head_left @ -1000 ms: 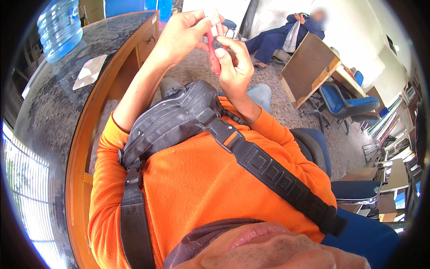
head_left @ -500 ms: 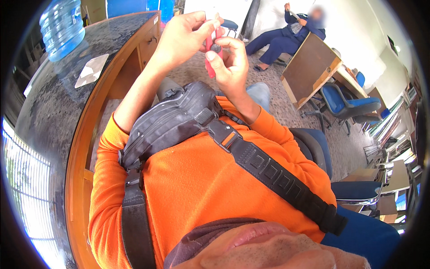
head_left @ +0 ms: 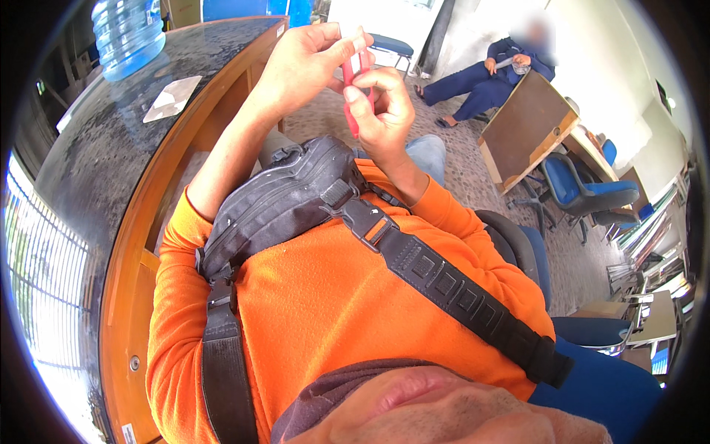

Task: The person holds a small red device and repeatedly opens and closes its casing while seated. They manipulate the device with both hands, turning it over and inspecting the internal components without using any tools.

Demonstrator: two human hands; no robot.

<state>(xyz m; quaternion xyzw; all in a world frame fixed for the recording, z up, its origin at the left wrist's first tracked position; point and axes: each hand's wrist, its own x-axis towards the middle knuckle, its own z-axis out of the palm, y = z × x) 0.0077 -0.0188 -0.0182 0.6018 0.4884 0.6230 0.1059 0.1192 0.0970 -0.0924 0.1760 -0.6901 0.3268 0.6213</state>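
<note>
1. Head view: the left hand (head_left: 299, 68) is clamped on the upper end of a slim red object (head_left: 352, 118), with thumb and fingers pinching it.
2. The right hand (head_left: 384, 115) grips the same red object lower down, thumb and bent fingers closed around its middle section.
3. Both hands are close together, raised beyond the black bag (head_left: 285, 196) strapped across the chest.
4. Orientation of the red object: steeply inclined, lower end projecting below the right thumb. A white area shows near its upper end. The fingers cover much of it; its exact type cannot be determined.
5. Left side: a dark-topped table (head_left: 111, 144) carries a clear blue water bottle (head_left: 127, 41) and a flat, pale, patterned piece (head_left: 174, 98).
6. Right side: a seated person (head_left: 473, 92) in dark blue holds a pale item. A blue chair (head_left: 588, 189) stands nearer the camera.
</note>
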